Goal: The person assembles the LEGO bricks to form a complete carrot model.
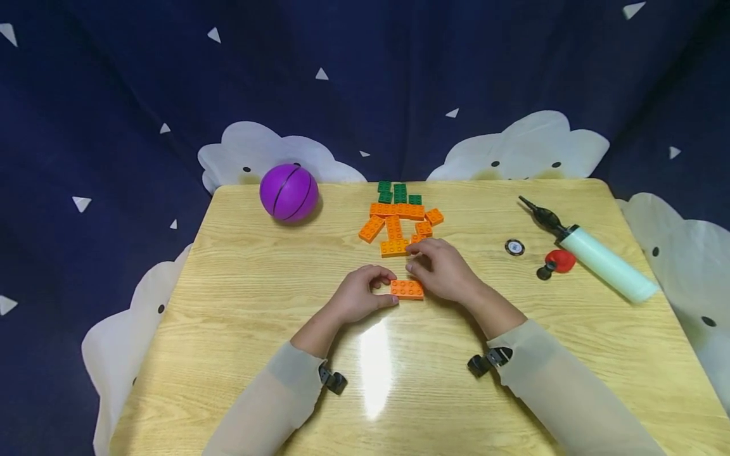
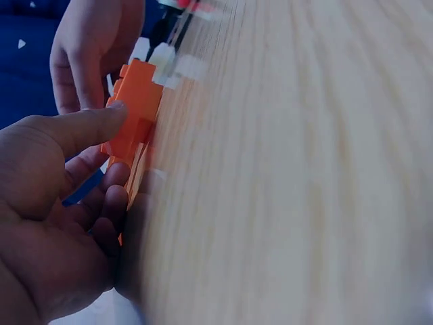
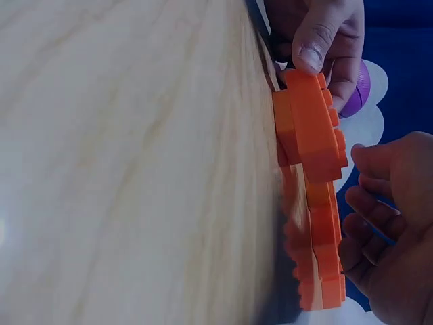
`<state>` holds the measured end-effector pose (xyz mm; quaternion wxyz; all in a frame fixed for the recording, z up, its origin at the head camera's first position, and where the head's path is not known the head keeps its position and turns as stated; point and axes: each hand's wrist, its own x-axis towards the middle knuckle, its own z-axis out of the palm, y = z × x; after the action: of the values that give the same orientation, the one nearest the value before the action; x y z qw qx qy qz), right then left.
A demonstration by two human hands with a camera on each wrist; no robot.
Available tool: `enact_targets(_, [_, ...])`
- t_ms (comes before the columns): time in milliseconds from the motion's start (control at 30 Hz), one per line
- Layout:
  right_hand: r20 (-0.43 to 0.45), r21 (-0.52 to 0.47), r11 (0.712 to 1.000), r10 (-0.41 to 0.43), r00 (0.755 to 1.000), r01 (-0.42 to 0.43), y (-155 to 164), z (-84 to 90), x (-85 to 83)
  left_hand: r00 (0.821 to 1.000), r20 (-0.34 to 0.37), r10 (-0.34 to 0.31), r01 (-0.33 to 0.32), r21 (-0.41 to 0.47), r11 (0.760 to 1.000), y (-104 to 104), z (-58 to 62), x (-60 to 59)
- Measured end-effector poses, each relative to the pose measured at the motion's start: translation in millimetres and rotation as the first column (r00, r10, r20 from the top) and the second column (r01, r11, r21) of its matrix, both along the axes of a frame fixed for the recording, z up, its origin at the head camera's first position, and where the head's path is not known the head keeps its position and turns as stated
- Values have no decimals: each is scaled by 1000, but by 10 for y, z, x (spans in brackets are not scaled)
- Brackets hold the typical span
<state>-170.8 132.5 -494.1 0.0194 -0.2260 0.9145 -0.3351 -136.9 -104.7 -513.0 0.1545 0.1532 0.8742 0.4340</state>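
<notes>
My left hand (image 1: 360, 294) pinches the left end of an orange toy building brick (image 1: 407, 290) with rows of studs on top. In the right wrist view that long brick (image 3: 314, 125) sits on a shorter orange block (image 3: 285, 125) at the tabletop. The left thumb (image 2: 101, 125) presses the brick's near side. Just right of it my right hand (image 1: 445, 271) hovers with fingers loosely bent and nothing between them. Its fingertips reach close to a yellow-orange brick (image 1: 395, 247) in the group behind. Part of a small orange brick (image 1: 419, 239) shows beyond those fingers.
Several loose orange bricks (image 1: 397, 211) and green bricks (image 1: 400, 193) lie toward the table's back edge. A purple ball (image 1: 289, 193) stands back left. On the right lie a hand pump (image 1: 607, 263), a round chip (image 1: 514, 247), and a red item (image 1: 561, 260) beside a small black piece (image 1: 545, 271).
</notes>
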Motion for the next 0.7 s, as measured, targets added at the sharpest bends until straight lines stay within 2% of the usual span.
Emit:
enact_targets(200, [-19, 12, 1000, -10, 1000, 10, -104, -14, -148, 1000, -4, -5, 5, -3, 1000, -2, -7, -14])
enact_targets(433, [-70, 138, 990, 3, 998, 7, -183, -48, -294, 1000, -3, 0, 0, -8, 1000, 2, -7, -20])
enact_targets(700, [-107, 203, 979, 26, 994, -4, -213, -73, -316, 1000, -10, -7, 7, -5, 1000, 1, -5, -20])
